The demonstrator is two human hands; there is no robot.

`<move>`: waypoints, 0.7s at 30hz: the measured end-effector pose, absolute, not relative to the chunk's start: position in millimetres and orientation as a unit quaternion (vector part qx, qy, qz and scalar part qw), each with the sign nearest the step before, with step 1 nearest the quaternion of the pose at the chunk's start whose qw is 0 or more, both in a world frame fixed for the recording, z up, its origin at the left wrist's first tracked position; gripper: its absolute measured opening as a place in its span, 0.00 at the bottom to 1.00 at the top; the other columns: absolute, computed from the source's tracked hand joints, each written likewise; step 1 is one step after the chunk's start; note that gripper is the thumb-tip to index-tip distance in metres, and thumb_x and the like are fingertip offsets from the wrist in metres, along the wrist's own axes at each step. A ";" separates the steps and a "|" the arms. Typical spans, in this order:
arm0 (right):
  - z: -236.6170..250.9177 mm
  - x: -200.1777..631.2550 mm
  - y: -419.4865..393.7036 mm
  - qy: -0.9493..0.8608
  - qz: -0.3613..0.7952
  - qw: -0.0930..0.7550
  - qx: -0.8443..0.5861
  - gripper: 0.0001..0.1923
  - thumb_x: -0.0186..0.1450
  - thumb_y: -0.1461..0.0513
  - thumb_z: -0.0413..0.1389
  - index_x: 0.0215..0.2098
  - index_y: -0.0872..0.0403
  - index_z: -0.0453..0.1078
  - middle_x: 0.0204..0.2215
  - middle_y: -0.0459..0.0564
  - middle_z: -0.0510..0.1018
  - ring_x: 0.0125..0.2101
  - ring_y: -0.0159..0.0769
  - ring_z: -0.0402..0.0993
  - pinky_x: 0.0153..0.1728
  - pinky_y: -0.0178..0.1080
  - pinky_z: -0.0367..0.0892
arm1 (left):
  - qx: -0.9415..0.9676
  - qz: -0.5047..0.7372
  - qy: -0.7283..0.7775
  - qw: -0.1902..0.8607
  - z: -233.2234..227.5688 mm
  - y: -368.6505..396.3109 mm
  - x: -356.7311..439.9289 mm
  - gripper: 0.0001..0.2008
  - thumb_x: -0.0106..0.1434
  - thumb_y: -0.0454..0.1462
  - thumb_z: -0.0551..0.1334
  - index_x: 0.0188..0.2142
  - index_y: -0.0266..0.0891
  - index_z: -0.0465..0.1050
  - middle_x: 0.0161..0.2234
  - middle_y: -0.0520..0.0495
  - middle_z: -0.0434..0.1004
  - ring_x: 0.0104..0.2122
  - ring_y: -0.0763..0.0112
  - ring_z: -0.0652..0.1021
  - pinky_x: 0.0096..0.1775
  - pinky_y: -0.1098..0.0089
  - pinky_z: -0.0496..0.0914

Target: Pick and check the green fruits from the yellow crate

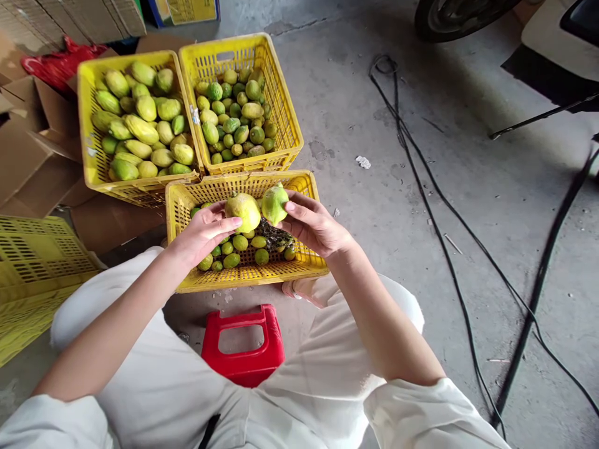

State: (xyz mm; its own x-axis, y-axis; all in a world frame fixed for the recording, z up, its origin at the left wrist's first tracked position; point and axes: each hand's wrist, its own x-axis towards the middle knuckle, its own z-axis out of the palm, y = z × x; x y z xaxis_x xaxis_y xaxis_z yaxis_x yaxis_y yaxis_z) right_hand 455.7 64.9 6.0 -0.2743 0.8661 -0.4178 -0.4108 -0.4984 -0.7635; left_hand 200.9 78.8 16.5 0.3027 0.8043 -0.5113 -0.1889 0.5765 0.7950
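Observation:
My left hand (208, 226) grips a large yellow lemon (244, 211) with the thumb on its near side. Close beside it, my right hand (312, 223) pinches a greener lemon (274, 204) between thumb and fingers. Both fruits are held up over the nearest yellow crate (248, 277). Inside that crate lie several small green-yellow lemons (231, 260) and a dark, shiny tangle I cannot make out, partly hidden by my right hand.
Behind stand a left crate (84, 143) of large lemons and a right crate (287, 106) of smaller ones. A red stool (243, 365) shows between my legs. Cardboard (42, 149) and another yellow crate (37, 262) lie left. Black cables (433, 206) cross the floor right, below a vehicle wheel (442, 19).

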 end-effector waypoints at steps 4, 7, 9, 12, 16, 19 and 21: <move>6.7 455.0 63.5 -0.283 0.747 0.423 -0.428 0.32 0.51 0.46 0.88 0.47 0.45 0.83 0.48 0.47 0.91 0.55 0.47 0.89 0.62 0.49 0.86 | 0.318 0.335 0.487 0.741 15.8 78.6 201.9 0.31 0.44 0.42 0.89 0.46 0.40 0.85 0.43 0.43 0.93 0.53 0.48 0.91 0.62 0.54 0.83; 8.3 455.2 63.2 -0.294 0.742 0.418 -0.434 0.32 0.52 0.48 0.88 0.47 0.45 0.82 0.50 0.47 0.90 0.56 0.47 0.88 0.62 0.50 0.85 | 0.317 0.337 0.487 0.740 16.1 78.6 202.0 0.30 0.46 0.42 0.88 0.47 0.40 0.85 0.44 0.42 0.93 0.53 0.49 0.90 0.62 0.54 0.82; 8.9 455.7 63.3 -0.297 0.739 0.415 -0.439 0.32 0.51 0.49 0.88 0.47 0.45 0.82 0.50 0.48 0.90 0.57 0.48 0.87 0.63 0.50 0.85 | 0.317 0.338 0.481 0.744 15.8 79.0 201.3 0.25 0.52 0.42 0.86 0.46 0.40 0.85 0.47 0.40 0.92 0.57 0.47 0.89 0.64 0.54 0.82; 8.7 456.8 63.4 -0.294 0.736 0.416 -0.445 0.32 0.50 0.50 0.89 0.47 0.46 0.82 0.49 0.48 0.90 0.58 0.48 0.87 0.64 0.51 0.84 | 0.315 0.344 0.474 0.747 13.9 79.8 199.7 0.18 0.57 0.40 0.82 0.44 0.39 0.84 0.50 0.37 0.92 0.62 0.45 0.87 0.66 0.52 0.81; 7.9 458.6 63.8 -0.288 0.735 0.415 -0.452 0.31 0.51 0.50 0.88 0.47 0.46 0.84 0.52 0.50 0.91 0.61 0.50 0.86 0.65 0.51 0.83 | 0.321 0.347 0.475 0.742 11.5 80.0 198.9 0.20 0.54 0.39 0.84 0.45 0.40 0.86 0.49 0.40 0.93 0.60 0.43 0.88 0.64 0.51 0.83; 7.0 459.3 64.0 -0.282 0.735 0.416 -0.455 0.31 0.50 0.51 0.88 0.47 0.47 0.85 0.52 0.51 0.91 0.61 0.50 0.86 0.64 0.50 0.83 | 0.319 0.338 0.479 0.744 10.5 79.3 200.1 0.23 0.51 0.41 0.87 0.44 0.41 0.88 0.46 0.41 0.93 0.56 0.43 0.90 0.59 0.53 0.85; 5.6 459.1 64.0 -0.278 0.734 0.418 -0.458 0.32 0.50 0.52 0.89 0.49 0.46 0.86 0.51 0.50 0.91 0.59 0.48 0.86 0.63 0.49 0.84 | 0.313 0.331 0.481 0.749 9.8 78.7 201.2 0.24 0.49 0.43 0.89 0.43 0.39 0.88 0.46 0.40 0.94 0.55 0.44 0.90 0.58 0.55 0.86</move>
